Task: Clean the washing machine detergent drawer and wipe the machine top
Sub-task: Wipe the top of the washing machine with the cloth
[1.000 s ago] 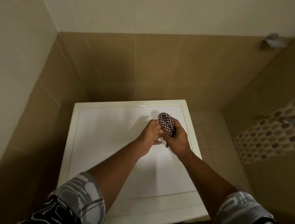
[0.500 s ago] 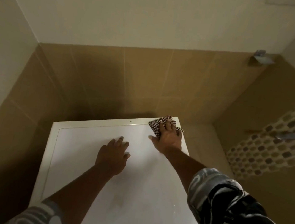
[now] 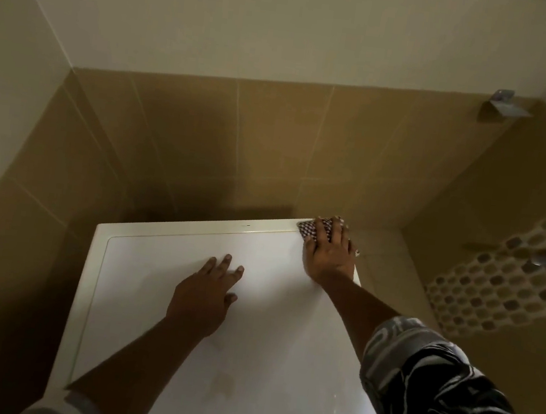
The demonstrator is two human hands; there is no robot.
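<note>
the checked cloth [image 3: 309, 228] lies flat at the far right corner of the white machine top [image 3: 266, 361], touching the raised rim there. the right hand [image 3: 329, 255] presses down on it, fingers straight and slightly spread, not curled round the cloth; most of the cloth is hidden under the palm and only its far and left edges show. the left hand [image 3: 203, 296] rests flat on the bare top near its middle, well apart from the cloth, fingers straight and spread, holding nothing. a faint brownish stain [image 3: 223, 381] marks the top nearer the person, just right of the left forearm. a patterned black and grey sleeve [image 3: 440, 403] covers the right upper arm. tan tiles [image 3: 271, 151] line the walls behind and beside the machine, a mosaic band [image 3: 503, 280] runs along the right wall, and a small metal fitting [image 3: 504, 106] sits high in the right corner.
</note>
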